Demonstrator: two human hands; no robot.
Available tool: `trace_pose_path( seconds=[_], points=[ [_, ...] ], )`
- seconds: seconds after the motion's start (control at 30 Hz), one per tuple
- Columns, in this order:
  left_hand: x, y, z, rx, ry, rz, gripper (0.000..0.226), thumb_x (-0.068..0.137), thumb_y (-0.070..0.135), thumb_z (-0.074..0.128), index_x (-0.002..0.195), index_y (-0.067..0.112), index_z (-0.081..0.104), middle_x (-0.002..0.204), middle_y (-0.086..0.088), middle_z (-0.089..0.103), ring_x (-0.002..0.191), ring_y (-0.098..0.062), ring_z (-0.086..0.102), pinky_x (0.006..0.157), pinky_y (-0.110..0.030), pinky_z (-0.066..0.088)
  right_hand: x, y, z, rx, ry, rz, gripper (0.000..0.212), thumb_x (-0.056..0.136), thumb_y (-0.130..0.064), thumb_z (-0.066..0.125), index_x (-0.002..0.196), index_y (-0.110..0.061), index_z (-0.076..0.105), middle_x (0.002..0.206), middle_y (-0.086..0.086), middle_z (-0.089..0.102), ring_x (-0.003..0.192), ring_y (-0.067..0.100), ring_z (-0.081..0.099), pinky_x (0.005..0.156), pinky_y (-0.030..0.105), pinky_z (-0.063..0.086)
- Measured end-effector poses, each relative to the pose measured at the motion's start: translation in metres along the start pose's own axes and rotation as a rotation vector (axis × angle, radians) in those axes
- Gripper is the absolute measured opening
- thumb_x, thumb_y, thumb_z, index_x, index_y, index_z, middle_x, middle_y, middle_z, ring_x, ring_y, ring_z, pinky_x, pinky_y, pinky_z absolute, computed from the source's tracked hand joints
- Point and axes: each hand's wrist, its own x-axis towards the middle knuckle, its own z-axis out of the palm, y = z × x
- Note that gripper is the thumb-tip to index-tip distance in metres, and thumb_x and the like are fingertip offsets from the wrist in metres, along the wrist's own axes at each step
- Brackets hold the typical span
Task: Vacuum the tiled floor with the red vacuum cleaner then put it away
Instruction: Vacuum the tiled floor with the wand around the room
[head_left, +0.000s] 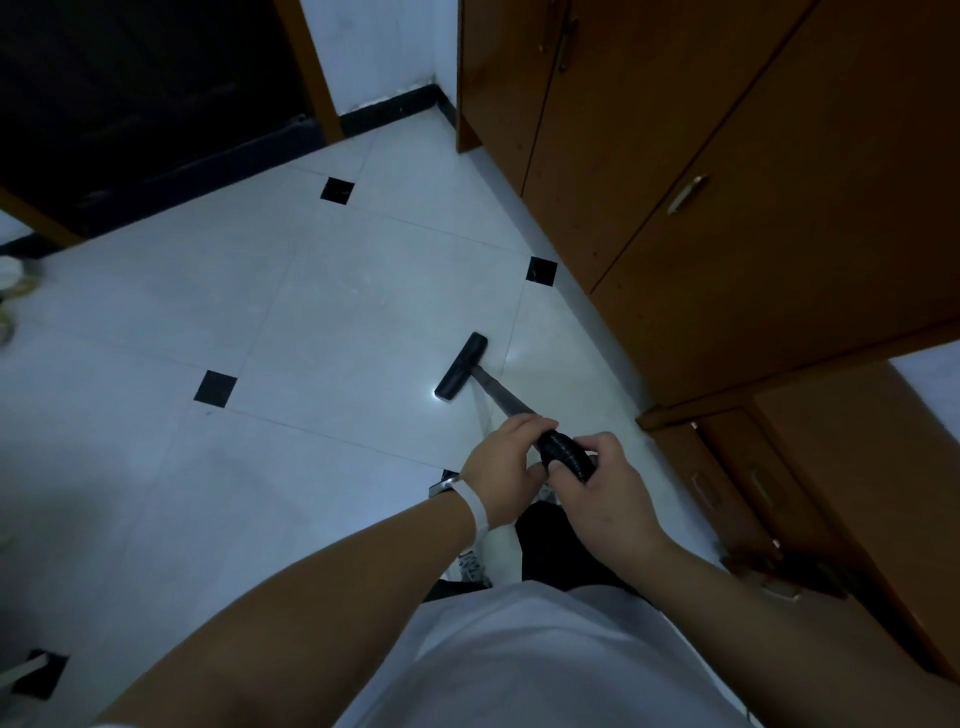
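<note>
Wooden cabinets (727, 156) beside nozzle (461, 367), dark doorway (145, 104) beyond

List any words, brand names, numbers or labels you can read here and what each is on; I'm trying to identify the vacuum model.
None can be read in this view.
Floor nozzle and wand: plain black, no visible marking.
Ribbed hose, held by the left hand and right hand: no label shows.
White wristband: blank as far as can be seen.
Wooden cupboards: only metal handles.
The red vacuum body is out of view.
</note>
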Motion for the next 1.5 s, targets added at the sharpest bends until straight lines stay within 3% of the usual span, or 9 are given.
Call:
trace_pose_path(
  seconds=[0.1, 0.4, 0.7, 0.9, 1.07, 1.5],
  points=[
    [0.014, 0.004, -0.003, -0.009, 0.019, -0.007, 0.048, 0.084, 0.007, 0.064, 0.130, 0.016, 0.053, 0.132, -0.003, 0.052, 0.117, -0.017, 0.053, 0.103, -0.030, 0.042, 0.013, -0.006, -0.007, 0.001, -0.011, -0.011, 0.026, 0.091, -0.033, 0.062, 0.111, -0.025, 0.048, 0.081, -0.001, 0.064, 0.070, 0.015, 0.064, 0.061, 0.034, 0.051],
    [0.073, 0.027, 0.000, 0.032, 0.040, -0.018, 0.047, 0.084, 0.010, 0.066, 0.129, 0.016, 0.055, 0.131, -0.002, 0.053, 0.116, -0.017, 0.053, 0.100, -0.029, 0.043, 0.062, -0.019, -0.054, -0.026, -0.061, -0.032, 0.027, 0.091, -0.033, 0.061, 0.112, -0.026, 0.045, 0.082, -0.003, 0.064, 0.073, 0.015, 0.064, 0.068, 0.040, 0.054],
    [0.140, 0.060, 0.013, 0.063, 0.023, -0.061, 0.048, 0.086, 0.009, 0.063, 0.132, 0.019, 0.053, 0.136, 0.000, 0.050, 0.120, -0.015, 0.051, 0.103, -0.027, 0.040, 0.118, -0.025, -0.109, 0.013, -0.101, -0.033, 0.027, 0.092, -0.031, 0.061, 0.112, -0.028, 0.043, 0.076, -0.005, 0.062, 0.062, 0.009, 0.060, 0.052, 0.024, 0.043],
    [0.184, 0.073, 0.019, 0.133, 0.030, -0.082, 0.048, 0.086, 0.009, 0.061, 0.132, 0.019, 0.052, 0.137, 0.000, 0.050, 0.120, -0.016, 0.051, 0.099, -0.021, 0.038, 0.157, -0.027, -0.135, 0.062, -0.108, -0.029, 0.027, 0.091, -0.031, 0.061, 0.112, -0.026, 0.045, 0.080, -0.004, 0.063, 0.067, 0.013, 0.062, 0.059, 0.030, 0.048],
    [0.213, 0.072, 0.022, 0.188, 0.044, -0.112, 0.051, 0.084, 0.010, 0.061, 0.132, 0.021, 0.051, 0.138, 0.002, 0.050, 0.119, -0.020, 0.053, 0.097, -0.030, 0.045, 0.191, -0.031, -0.147, 0.046, -0.125, -0.045, 0.026, 0.091, -0.032, 0.061, 0.111, -0.025, 0.046, 0.079, -0.006, 0.062, 0.067, 0.010, 0.061, 0.060, 0.027, 0.047],
    [0.218, 0.057, 0.002, 0.284, 0.110, -0.254, 0.049, 0.084, 0.015, 0.059, 0.131, 0.023, 0.049, 0.134, 0.005, 0.051, 0.113, -0.019, 0.054, 0.084, -0.031, 0.049, 0.223, -0.045, -0.131, 0.011, -0.281, -0.106, 0.031, 0.086, -0.034, 0.063, 0.112, -0.025, 0.047, 0.079, -0.001, 0.065, 0.071, 0.019, 0.064, 0.069, 0.043, 0.053]
  ],
)
